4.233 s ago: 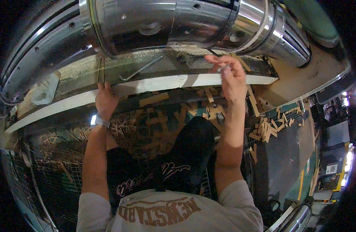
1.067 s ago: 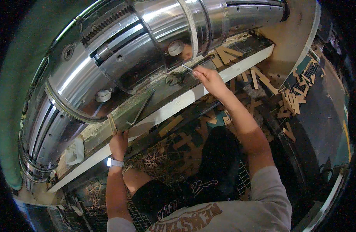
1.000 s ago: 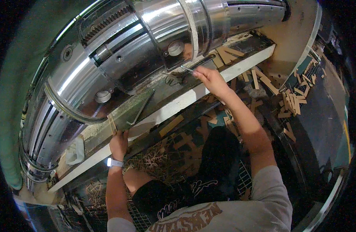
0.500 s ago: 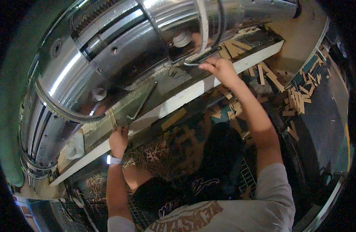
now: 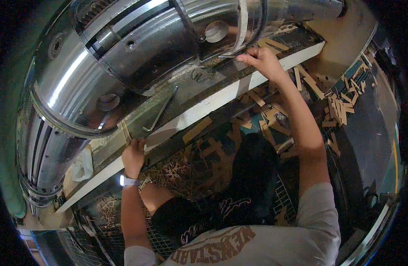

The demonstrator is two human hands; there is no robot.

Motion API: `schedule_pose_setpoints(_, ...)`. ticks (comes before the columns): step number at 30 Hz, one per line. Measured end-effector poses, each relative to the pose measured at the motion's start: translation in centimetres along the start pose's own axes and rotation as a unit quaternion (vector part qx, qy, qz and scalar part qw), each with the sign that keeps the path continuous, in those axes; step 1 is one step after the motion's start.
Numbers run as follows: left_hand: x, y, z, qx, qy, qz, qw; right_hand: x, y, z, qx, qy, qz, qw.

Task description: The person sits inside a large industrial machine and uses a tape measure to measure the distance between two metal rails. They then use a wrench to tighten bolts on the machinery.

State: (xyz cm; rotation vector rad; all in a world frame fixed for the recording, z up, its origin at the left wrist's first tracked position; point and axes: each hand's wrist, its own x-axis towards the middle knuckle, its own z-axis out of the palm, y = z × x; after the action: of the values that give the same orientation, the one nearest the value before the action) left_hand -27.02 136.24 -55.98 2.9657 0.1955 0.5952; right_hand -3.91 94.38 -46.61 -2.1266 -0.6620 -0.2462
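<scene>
My right hand (image 5: 262,61), at the far side of the white-faced beam (image 5: 204,111), is closed on a bent metal hex key (image 5: 227,56). A short part of the key sticks out left of my thumb, below the shiny metal cylinder (image 5: 155,51). My left hand (image 5: 133,157) has curled fingers at the beam's left part, beside a thin pale strip (image 5: 124,131). What those fingers hold, if anything, is hidden. Between the hands, a second hex key (image 5: 161,111) lies on the ledge behind the beam, its short bent end toward me.
The large cylinder, with bolt holes and bands, arches over the ledge. A whitish translucent container (image 5: 82,165) sits at the ledge's left. Cardboard offcuts (image 5: 339,108) are heaped on the right, and thin scraps (image 5: 173,166) litter the mesh below. A pale strap (image 5: 243,22) hangs along the cylinder.
My right hand has moved up and slightly right with the hex key, which now shows less of its length. My left hand has shifted slightly. The cylinder's round openings and bands have shifted in view.
</scene>
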Motion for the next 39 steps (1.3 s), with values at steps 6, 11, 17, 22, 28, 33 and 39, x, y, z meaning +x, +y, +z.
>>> schedule_pose_setpoints(6,0.0,0.0,0.1,-0.026,-0.006,-0.001,1.000,0.0,-0.1,-0.3,-0.024,-0.007,0.019,1.000)
schedule_pose_setpoints(11,0.0,0.5,-0.4,0.016,-0.013,-0.016,1.000,0.0,-0.8,-0.4,0.006,0.002,-0.002,1.000)
schedule_pose_setpoints(17,0.4,1.3,-0.7,0.009,-0.027,-0.030,0.999,-0.3,-0.4,0.4,-0.058,0.100,-0.018,0.993)
schedule_pose_setpoints(22,0.4,1.8,-1.3,0.021,-0.051,-0.042,0.998,-1.3,-0.1,2.5,-0.080,0.181,-0.036,0.980)
schedule_pose_setpoints(28,0.5,1.7,-1.3,0.040,-0.060,-0.063,0.995,-1.8,-0.1,4.6,-0.025,0.208,0.001,0.978)
schedule_pose_setpoints(33,0.6,1.2,-0.9,0.041,-0.067,-0.046,0.996,-0.8,0.1,2.6,-0.064,0.203,-0.100,0.972)
schedule_pose_setpoints(39,0.3,1.6,-1.0,-0.004,-0.054,-0.045,0.998,-1.2,0.1,3.4,-0.094,0.186,-0.048,0.977)
